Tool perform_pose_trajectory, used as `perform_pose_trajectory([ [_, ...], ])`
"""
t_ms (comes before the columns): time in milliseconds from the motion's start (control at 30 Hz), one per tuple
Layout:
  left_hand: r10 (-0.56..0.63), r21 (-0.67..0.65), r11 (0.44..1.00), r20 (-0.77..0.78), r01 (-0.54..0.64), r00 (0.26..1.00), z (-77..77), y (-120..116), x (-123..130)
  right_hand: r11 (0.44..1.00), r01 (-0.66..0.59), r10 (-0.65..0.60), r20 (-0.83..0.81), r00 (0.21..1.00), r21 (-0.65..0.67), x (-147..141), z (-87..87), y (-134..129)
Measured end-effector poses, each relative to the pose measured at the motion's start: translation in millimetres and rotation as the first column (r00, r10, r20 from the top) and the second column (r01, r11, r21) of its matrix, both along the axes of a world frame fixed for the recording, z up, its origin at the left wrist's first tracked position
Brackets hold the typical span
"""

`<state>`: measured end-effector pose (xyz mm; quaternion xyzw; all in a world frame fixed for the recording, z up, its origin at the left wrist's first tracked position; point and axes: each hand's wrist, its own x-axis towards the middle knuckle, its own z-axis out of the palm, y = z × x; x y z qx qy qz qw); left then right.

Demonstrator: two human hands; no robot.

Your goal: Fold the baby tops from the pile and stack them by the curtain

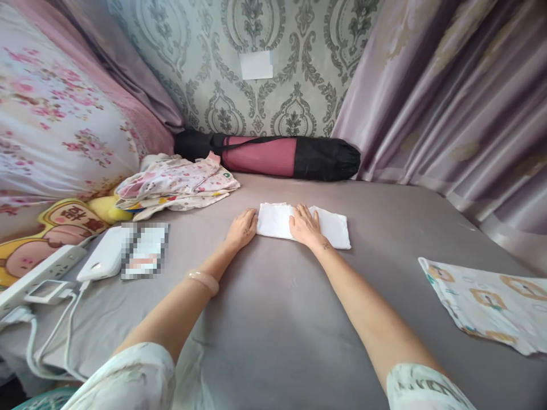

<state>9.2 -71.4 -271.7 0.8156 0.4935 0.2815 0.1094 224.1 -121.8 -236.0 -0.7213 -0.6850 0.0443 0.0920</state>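
A white folded cloth point(333, 225) lies flat on the grey bed sheet point(265, 307), a little beyond the middle of the view. My right hand point(305, 225) rests palm down on its centre, fingers spread, covering part of the fabric. At the cloth's left edge is my left hand point(243, 228), its fingers stretched forward and close together on the sheet. The fingertips touch or nearly touch that edge; I cannot tell which. A pale bangle point(204, 282) circles my left wrist.
A pink and black rolled-mat bag point(260, 156) lies along the wall. Left are printed clothes point(179, 179), a yellow cushion point(25, 250), a white power bank point(106, 253), a blurred flat object point(145, 250) and a power strip point(47, 270) with cables. Right lies a patterned cloth point(487, 299).
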Motion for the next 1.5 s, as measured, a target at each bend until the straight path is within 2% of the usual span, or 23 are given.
perform_pose_trajectory([
  [167, 0.023, 0.016, 1.000, 0.077, -0.024, 0.997, 1.4, -4, 0, 0.999, -0.048, 0.047, 0.025, 0.999, 0.018, -15, -3.5, 5],
  [233, 0.041, -0.031, 0.999, 0.164, -0.037, 0.986, 2.6, -4, -3, 0.999, -0.046, 0.045, 0.044, 0.998, 0.025, -19, -8.6, 6],
  [300, 0.092, -0.117, 0.991, 0.316, -0.058, 0.944, 4.1, -3, -6, 0.999, -0.041, 0.039, 0.062, 0.997, 0.033, -20, -12.7, 6],
  [367, 0.170, -0.212, 0.975, 0.516, -0.067, 0.840, 5.0, -1, -9, 0.999, -0.039, 0.037, 0.074, 0.997, 0.026, -19, -14.7, 6],
  [433, 0.246, -0.286, 0.956, 0.678, -0.060, 0.693, 4.5, 1, -11, 0.999, -0.038, 0.037, 0.081, 0.996, 0.018, -18, -14.3, 6],
  [500, 0.311, -0.335, 0.940, 0.761, -0.065, 0.570, 2.6, 4, -12, 0.999, -0.040, 0.039, 0.085, 0.996, 0.008, -17, -11.7, 8],
  [600, 0.362, -0.368, 0.926, 0.794, -0.088, 0.488, -0.9, 7, -12, 0.999, -0.036, 0.038, 0.099, 0.994, -0.018, -21, -4.8, 12],
  [733, 0.373, -0.369, 0.923, 0.797, -0.107, 0.475, -2.9, 9, -13, 0.999, -0.051, 0.050, 0.122, 0.991, 0.010, -35, 0.1, 18],
  [867, 0.382, -0.370, 0.921, 0.801, -0.120, 0.461, -2.5, 10, -14, 0.999, -0.047, 0.046, 0.111, 0.993, 0.008, -48, -7.1, 20],
  [1033, 0.364, -0.360, 0.928, 0.816, -0.098, 0.449, -3.0, 10, -14, 0.999, -0.048, 0.047, 0.115, 0.992, 0.012, -48, -13.7, 19],
  [1267, 0.360, -0.359, 0.929, 0.812, -0.092, 0.459, -5.7, 12, -13, 0.999, -0.031, 0.036, 0.112, 0.993, -0.044, -52, -6.8, 26],
  [1400, 0.359, -0.363, 0.928, 0.811, -0.085, 0.462, -4.8, 11, -13, 0.994, -0.105, 0.105, 0.095, 0.990, -0.003, -73, -0.9, 32],
  [1500, 0.348, -0.357, 0.932, 0.824, -0.067, 0.447, -3.6, 10, -13, 0.985, -0.174, 0.173, 0.051, 0.984, 0.015, -90, -3.1, 33],
])
